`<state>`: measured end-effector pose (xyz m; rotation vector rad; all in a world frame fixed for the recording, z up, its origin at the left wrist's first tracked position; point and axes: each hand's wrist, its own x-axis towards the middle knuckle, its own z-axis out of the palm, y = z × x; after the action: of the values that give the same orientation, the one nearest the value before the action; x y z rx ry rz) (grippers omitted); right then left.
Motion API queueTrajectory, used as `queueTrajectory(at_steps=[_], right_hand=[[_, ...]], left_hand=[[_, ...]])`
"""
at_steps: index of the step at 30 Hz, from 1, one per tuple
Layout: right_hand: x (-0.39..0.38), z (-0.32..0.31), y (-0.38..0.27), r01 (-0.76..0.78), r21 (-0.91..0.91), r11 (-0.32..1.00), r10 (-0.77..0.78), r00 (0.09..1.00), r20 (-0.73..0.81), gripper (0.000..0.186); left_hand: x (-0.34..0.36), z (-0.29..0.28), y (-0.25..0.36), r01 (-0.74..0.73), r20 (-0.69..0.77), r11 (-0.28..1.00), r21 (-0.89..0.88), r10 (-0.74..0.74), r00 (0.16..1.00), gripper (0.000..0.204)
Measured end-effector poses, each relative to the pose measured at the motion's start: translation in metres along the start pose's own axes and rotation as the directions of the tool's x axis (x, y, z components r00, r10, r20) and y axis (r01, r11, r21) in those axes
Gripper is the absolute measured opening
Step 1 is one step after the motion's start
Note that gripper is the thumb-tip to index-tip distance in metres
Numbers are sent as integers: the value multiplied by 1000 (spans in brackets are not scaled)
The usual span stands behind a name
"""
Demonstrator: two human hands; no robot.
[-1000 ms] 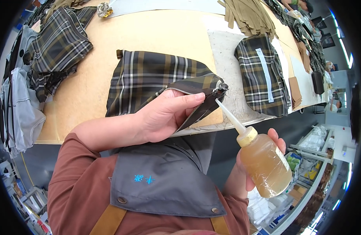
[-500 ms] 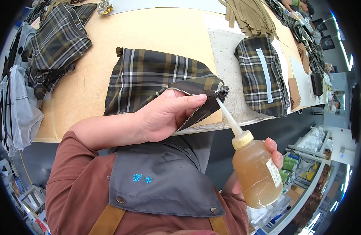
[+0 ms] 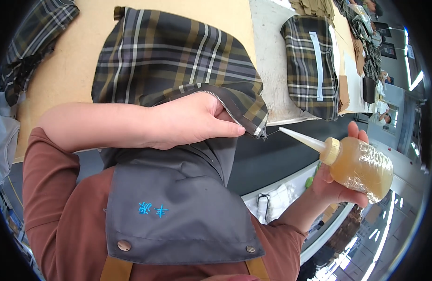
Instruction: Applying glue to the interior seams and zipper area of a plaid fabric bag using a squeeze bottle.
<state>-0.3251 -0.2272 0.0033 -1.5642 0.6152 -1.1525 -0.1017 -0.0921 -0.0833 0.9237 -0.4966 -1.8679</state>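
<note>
Head view, from where I stand: the plaid cloth piece (image 3: 164, 56) sits upper centre of the frame, mostly on the work table (image 3: 272, 70), its zipped corner hanging just past the front edge. Left hand (image 3: 197, 122) pinches the metal-toothed zipper (image 3: 231, 111) near that corner, thumb on top; the fingers underneath are mostly hidden.

Right hand (image 3: 334, 189) is wrapped around a clear squeeze bottle (image 3: 363, 166) of amber liquid, right of centre, tilted so the long white nozzle (image 3: 302, 139) points left at the corner. Tip is near the cloth, not touching. A fine strand (image 3: 272, 134) spans the gap; can't tell if it's thread or liquid.

To do this well, I'd say: pinch firm, thumb tip clear of the wet zone, corner out over the edge so nothing gets on the table. Squeeze gently, aim with the wrist, small dabs only. Mind the strand: break it away from the teeth and the plaid face, since a smear could show or jam the zip. Folded plaid bundle (image 3: 302, 65), upper right, is near enough to catch a drip.
</note>
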Motion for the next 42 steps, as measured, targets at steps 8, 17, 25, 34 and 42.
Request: queueTrajectory(at_steps=[8, 17, 25, 34, 42], right_hand=[[6, 2, -5, -117, -234, 965, 156, 976, 154, 118], [17, 2, 0, -43, -263, 964, 136, 929, 344, 117], [19, 2, 6, -62, -83, 995, 96, 848, 521, 112], [17, -6, -7, -4, -274, 962, 157, 826, 541, 106], [17, -2, 3, -18, -86, 996, 66, 800, 597, 110]], left_hand=[[10, -9, -5, 67, 18, 971, 230, -73, 997, 33], [1, -5, 6, -7, -10, 859, 512, 14, 1000, 36], [2, -5, 7, -12, -8, 852, 523, 20, 1000, 38], [2, -5, 1, 20, -27, 826, 564, -5, 1000, 38], [2, -4, 5, 25, -20, 829, 559, -16, 1000, 36]])
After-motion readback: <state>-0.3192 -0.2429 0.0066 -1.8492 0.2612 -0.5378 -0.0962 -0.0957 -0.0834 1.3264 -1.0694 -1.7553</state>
